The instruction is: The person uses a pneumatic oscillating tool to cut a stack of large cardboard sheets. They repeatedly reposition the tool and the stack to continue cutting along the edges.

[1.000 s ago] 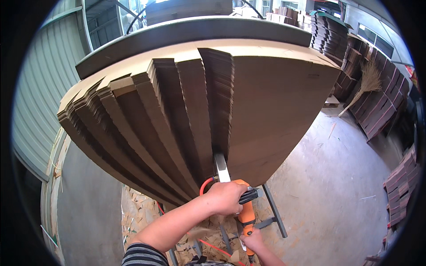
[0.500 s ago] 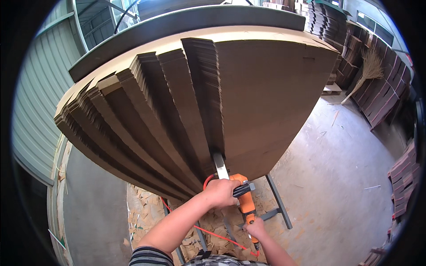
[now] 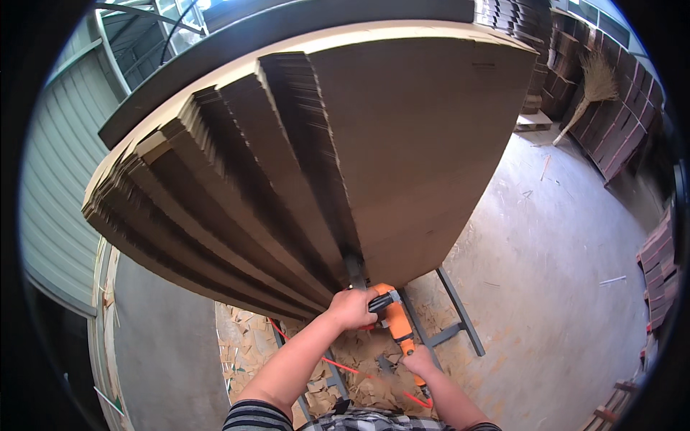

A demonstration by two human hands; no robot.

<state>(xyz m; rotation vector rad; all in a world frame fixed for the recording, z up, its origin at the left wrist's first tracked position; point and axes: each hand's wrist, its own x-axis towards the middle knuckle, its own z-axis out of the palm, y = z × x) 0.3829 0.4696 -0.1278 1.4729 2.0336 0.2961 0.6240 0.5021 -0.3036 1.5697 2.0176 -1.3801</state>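
Both my hands are on an orange hand-held power tool (image 3: pixel 399 325) with a red hose (image 3: pixel 339 365) near it. My left hand (image 3: pixel 350 309) is closed around its black side handle (image 3: pixel 383 301). My right hand (image 3: pixel 420 361) grips the rear of the orange body, lower and to the right. The tool's front end (image 3: pixel 354 270) points into the bottom of a dark slot in a tall stack of brown cardboard sheets (image 3: pixel 417 144). Several long slots run down the left part of the stack; its right part is one broad flat panel. The tool's tip is hidden in the slot.
Grey metal legs (image 3: pixel 460 316) stand beneath the stack. Cardboard scraps (image 3: pixel 251 345) litter the floor below. A straw broom (image 3: pixel 593 86) leans against bundled cardboard (image 3: pixel 622 122) at the far right. A corrugated wall (image 3: pixel 61 165) rises on the left.
My left hand and the tool's front have shifted slightly left, and the tool's front reaches deeper into the slot. The stack sits higher and further left in view. Both hands keep their hold.
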